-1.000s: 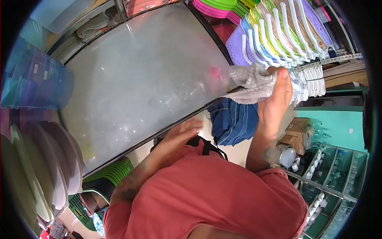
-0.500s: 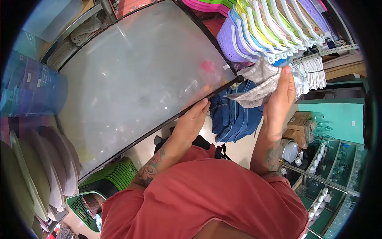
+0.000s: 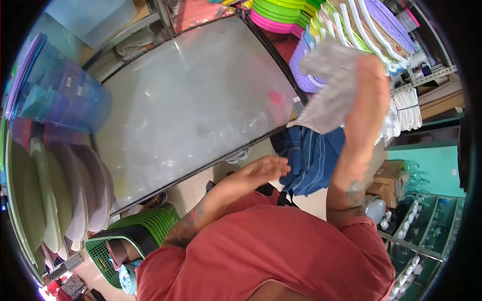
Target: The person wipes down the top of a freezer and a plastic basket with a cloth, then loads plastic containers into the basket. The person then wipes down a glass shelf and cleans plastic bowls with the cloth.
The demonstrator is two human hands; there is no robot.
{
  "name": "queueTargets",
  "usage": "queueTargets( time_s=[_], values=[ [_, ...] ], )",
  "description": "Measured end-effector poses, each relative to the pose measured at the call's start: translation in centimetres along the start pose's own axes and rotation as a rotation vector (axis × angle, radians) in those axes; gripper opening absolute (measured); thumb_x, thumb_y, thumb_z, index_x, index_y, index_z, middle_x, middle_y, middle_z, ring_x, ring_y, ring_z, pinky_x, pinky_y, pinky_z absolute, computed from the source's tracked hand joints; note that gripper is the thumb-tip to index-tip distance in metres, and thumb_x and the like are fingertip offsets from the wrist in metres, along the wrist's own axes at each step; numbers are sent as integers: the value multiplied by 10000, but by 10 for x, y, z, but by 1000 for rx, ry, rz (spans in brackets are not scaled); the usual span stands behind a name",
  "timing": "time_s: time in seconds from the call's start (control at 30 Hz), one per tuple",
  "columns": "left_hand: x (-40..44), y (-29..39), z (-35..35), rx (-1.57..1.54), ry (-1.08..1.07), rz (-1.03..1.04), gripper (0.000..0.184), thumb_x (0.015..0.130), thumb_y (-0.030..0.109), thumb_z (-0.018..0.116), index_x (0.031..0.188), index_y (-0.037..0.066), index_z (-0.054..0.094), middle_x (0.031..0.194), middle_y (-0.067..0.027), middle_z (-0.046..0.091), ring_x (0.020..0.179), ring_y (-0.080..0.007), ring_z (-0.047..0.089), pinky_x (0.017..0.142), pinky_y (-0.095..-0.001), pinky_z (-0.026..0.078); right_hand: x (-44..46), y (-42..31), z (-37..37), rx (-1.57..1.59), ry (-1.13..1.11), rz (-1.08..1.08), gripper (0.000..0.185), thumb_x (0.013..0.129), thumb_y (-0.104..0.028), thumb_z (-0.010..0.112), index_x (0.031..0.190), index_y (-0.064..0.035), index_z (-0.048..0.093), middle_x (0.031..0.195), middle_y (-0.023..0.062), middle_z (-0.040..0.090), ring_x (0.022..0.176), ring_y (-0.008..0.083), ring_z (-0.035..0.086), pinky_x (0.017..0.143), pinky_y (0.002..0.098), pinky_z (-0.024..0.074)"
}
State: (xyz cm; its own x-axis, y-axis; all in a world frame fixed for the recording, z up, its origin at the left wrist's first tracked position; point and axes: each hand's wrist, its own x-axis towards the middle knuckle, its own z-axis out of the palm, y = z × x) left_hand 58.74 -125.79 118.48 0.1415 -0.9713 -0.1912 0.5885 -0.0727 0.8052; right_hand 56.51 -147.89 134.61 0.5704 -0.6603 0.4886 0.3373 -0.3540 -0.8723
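A light grey cloth is in my right hand, raised at the upper right in front of the hanging baskets. Both the cloth and this hand are blurred by motion; the fingers are closed on the cloth, which spreads to the left. My left hand is in the air just below the near edge of a whitish, glossy table top with a dark frame. Its fingers are slightly bent and apart, with nothing in them. Close to its fingertips is a dark blue bag.
Purple and multicoloured baskets with white handles stand at upper right. Blue translucent bins and pale round plastic lids or basins line the left. Stacked green baskets are lower left. Cardboard boxes and shelving are at right.
My left hand has come off the table's near edge and moved down a little. My right hand has lifted the grey cloth up and to the right. The camera view has shifted slightly.
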Motion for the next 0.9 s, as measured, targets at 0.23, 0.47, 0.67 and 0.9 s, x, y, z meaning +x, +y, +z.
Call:
queueTargets(
  time_s=[0.23, 0.47, 0.67, 0.9],
  values=[
    [-140, 52, -40, 529, 757, 635, 529, 966, 97, 632, 1450, -33, 461, 1395, -183, 609, 1323, -279, 560, 1163, -452, 381, -42, 156, 76, -1041, -720, -182, 650, 989, -461, 596, 1478, -45, 498, 1493, 298, 452, 1366, 515, 423, 1183, 556, 298],
    [-186, 35, -84, 1662, 1438, 141, 569, 921, 345, 721, 1378, 35, 584, 1508, -189, 521, 1406, -405, 474, 1162, -579, 328, 24, 231, 145, -892, -658, -352, 478, 1018, -225, 533, 1450, -19, 538, 1499, 281, 464, 1364, 466, 457, 1157, 524, 367],
    [-178, 29, -88, 1615, 1555, 115, 587, 902, 435, 718, 1339, 59, 606, 1507, -167, 521, 1414, -387, 469, 1153, -598, 331, 125, 280, 197, -885, -117, -545, 418, 975, -95, 506, 1362, 34, 597, 1449, 261, 533, 1335, 436, 497, 1140, 515, 393],
    [-177, 36, -84, 1585, 1577, 123, 562, 873, 373, 749, 1330, 76, 612, 1472, -169, 539, 1368, -395, 497, 1156, -568, 338, 117, 300, 261, -1005, -437, -259, 387, 941, -90, 494, 1249, 61, 674, 1362, 274, 607, 1375, 423, 475, 1194, 533, 332]
  ],
)
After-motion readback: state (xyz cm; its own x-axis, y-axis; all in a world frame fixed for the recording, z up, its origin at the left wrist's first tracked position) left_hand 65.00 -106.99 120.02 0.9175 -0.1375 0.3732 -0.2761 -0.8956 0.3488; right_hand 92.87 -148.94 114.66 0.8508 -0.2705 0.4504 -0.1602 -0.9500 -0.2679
